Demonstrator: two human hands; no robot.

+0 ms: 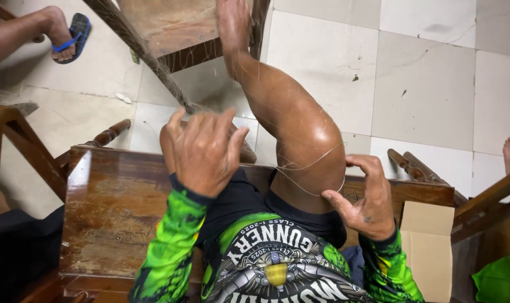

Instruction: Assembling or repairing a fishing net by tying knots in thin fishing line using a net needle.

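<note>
— Where is the thin fishing line (314, 163)?

— It goes across the person's raised knee (311, 146), just above the far edge of the wooden bench (114, 207). It is very thin and pale, so it is hard to see.

— Which way does it run?

— Mostly side to side. One end hangs in a loop by the right hand (364, 199), near the right end of the bench's far edge. The other end goes left, toward the left hand (204, 151).

— What is the left hand doing?

— It is up over the other knee, close to the far edge too. Its fingers are curled, and a dark twisted rope (145, 53) comes down to it from the top. I cannot tell if it pinches the rope or the line, because I see only the back of the hand.

— And the right hand?

— Its thumb and fingers are bent but apart. The loop of line lies right at the thumb. I cannot see a firm pinch.

— Which hand is nearer to the line?

— The right one. The loop touches or nearly touches its thumb.
</note>
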